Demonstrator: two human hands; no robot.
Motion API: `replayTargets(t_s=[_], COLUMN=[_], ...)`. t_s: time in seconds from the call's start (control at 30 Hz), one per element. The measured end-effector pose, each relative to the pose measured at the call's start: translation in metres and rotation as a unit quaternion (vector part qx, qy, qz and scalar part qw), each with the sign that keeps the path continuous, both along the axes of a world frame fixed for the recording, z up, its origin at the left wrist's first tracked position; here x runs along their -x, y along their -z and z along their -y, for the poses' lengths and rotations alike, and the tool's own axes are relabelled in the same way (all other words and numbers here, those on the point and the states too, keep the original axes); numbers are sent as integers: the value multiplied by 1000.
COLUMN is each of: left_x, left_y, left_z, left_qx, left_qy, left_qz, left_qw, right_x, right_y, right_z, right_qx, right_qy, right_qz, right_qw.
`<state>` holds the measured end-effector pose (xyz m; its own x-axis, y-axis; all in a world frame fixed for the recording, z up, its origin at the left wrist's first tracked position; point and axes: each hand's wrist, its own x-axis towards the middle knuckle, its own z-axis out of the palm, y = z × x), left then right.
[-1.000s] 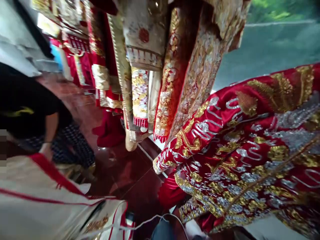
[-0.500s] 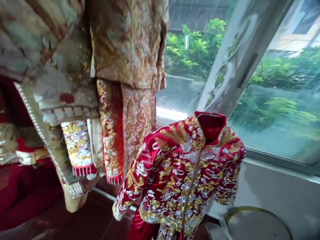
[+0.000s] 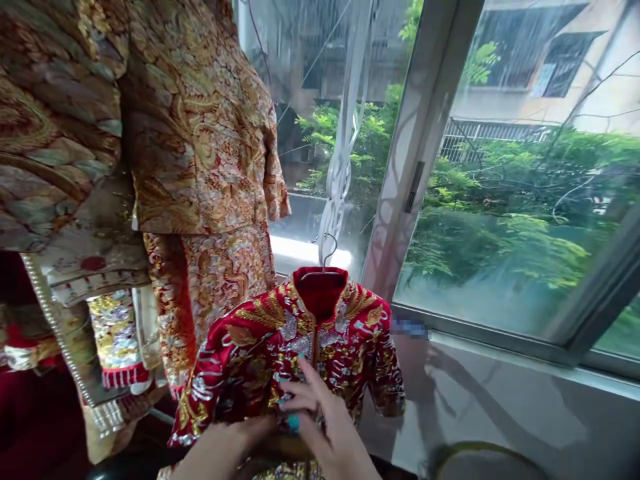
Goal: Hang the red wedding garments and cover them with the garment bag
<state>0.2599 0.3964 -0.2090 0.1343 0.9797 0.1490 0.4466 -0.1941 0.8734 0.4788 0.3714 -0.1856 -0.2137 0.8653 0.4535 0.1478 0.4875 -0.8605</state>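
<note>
A red jacket (image 3: 260,360) with gold and silver embroidery hangs on a wire hanger (image 3: 325,250) in front of the window. Both my hands reach up to its front at the lower middle of the view. My left hand (image 3: 225,447) comes in from below and touches the jacket's lower front; its fingers are mostly hidden behind my right hand. My right hand (image 3: 320,420) lies over the closure line, fingers bent and pinching at the cloth there.
Gold and red embroidered garments (image 3: 190,147) hang close on the left, one behind another. A large window (image 3: 500,200) with a slanted frame (image 3: 420,153) fills the right, trees and a building outside. A white sill wall (image 3: 500,400) runs below it.
The view swung up from the floor and a person at the left to the window. The red jacket now hangs upright and both my hands have come onto its front.
</note>
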Motion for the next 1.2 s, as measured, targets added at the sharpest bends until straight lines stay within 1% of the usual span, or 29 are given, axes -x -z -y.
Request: replayTargets(t_s=[0.03, 0.07, 0.1, 0.13, 0.17, 0.2, 0.27, 0.3, 0.33, 0.37, 0.4, 0.43, 0.47, 0.5, 0.53, 0.57, 0.63, 0.67, 0.73, 0.77, 0.83, 0.9, 0.93, 1.03, 1.1, 1.13, 1.2], left_x=[-25, -49, -70, -87, -100, -110, -121, -124, -126, -129, -131, -134, -137, -140, -143, -145, -146, -145, -140, -135, -126, -117, -114, -110, -108, -106, -99], left_y=[-17, -34, -51, -66, -80, -91, -107, -112, -116, -120, -124, -129, -134, -142, -150, -159, -180, -189, -204, -208, -209, -201, -196, -176, -164, -158, -149], left_z=[1, 3, 5, 6, 6, 5, -1, -5, -10, -16, -21, -27, -33, -40, -47, -54, -69, -77, -89, -94, -97, -94, -90, -76, -67, -63, -59], left_qx=[-7, -19, -31, -44, -56, -65, -70, -71, -72, -74, -78, -82, -87, -93, -102, -113, -127, -125, -108, -99, -94, -96, -95, -101, -118, -130, -159], left_qy=[90, 155, 196, 216, 225, 229, 234, 231, 219, 200, 177, 154, 132, 114, 102, 96, 104, 116, 135, 138, 146, 149, 145, 95, 79, 90, 137], left_qz=[-51, -97, -137, -165, -186, -199, -216, -221, -225, -226, -223, -215, -206, -197, -190, -185, -174, -167, -152, -144, -128, -122, -125, -141, -119, -88, 30], left_qw=[995, 983, 971, 961, 955, 951, 945, 945, 947, 950, 955, 961, 966, 969, 971, 972, 971, 971, 973, 975, 977, 977, 977, 980, 983, 984, 977], right_x=[-10, -24, -40, -58, -76, -93, -119, -127, -131, -132, -130, -126, -121, -115, -110, -105, -96, -92, -85, -81, -74, -70, -69, -73, -82, -87, -99], right_y=[-13, -24, -36, -48, -61, -74, -100, -113, -125, -136, -145, -153, -159, -165, -171, -176, -187, -193, -203, -208, -211, -207, -203, -180, -159, -148, -128], right_z=[-2, -5, -11, -18, -26, -36, -58, -69, -79, -88, -96, -103, -108, -114, -119, -124, -137, -144, -158, -163, -171, -173, -172, -165, -154, -148, -135], right_qx=[-14, -31, -47, -56, -60, -57, -47, -46, -50, -64, -85, -111, -142, -175, -204, -229, -264, -273, -274, -270, -261, -267, -273, -266, -256, -257, -274], right_qy=[5, 7, 1, -20, -58, -113, -244, -295, -311, -285, -224, -144, -61, 10, 64, 100, 142, 150, 138, 125, 95, 86, 95, 134, 136, 138, 164], right_qz=[-17, -24, -17, 3, 30, 60, 107, 124, 134, 141, 145, 143, 137, 127, 112, 92, 50, 33, 14, 11, 24, 69, 101, 209, 266, 284, 293], right_qw=[1000, 999, 999, 998, 996, 990, 963, 946, 939, 946, 960, 973, 978, 976, 970, 964, 953, 950, 952, 955, 960, 957, 952, 931, 919, 913, 901])
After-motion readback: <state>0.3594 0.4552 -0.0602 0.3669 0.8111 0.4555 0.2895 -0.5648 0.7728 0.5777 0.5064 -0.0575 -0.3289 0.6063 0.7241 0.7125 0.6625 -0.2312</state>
